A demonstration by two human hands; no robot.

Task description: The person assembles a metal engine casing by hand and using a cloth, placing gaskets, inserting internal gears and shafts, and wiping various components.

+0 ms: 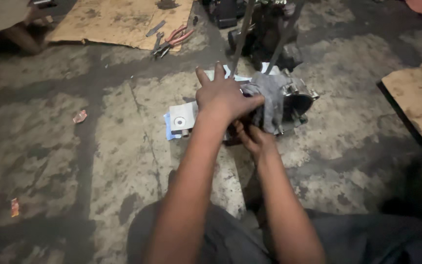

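Stained concrete floor (123, 161); left hand (223, 95) presses grey rag (269, 100) on greasy metal engine part (299, 100).

On the stained concrete floor (123, 161), straight ahead of the person, sits a grey cast-metal engine block (296, 100) with a crumpled grey cloth rag (268, 98) draped over its left side. The left hand (223, 95) lies on the rag's left edge; the right hand (255, 139) is below it, nearer the person, perhaps touching the block's underside. Left of the block lies a flat square metal cover (182, 120). Farther back and left, red-handled pliers (174, 39) rest at the edge of a brown cardboard sheet (118, 19).
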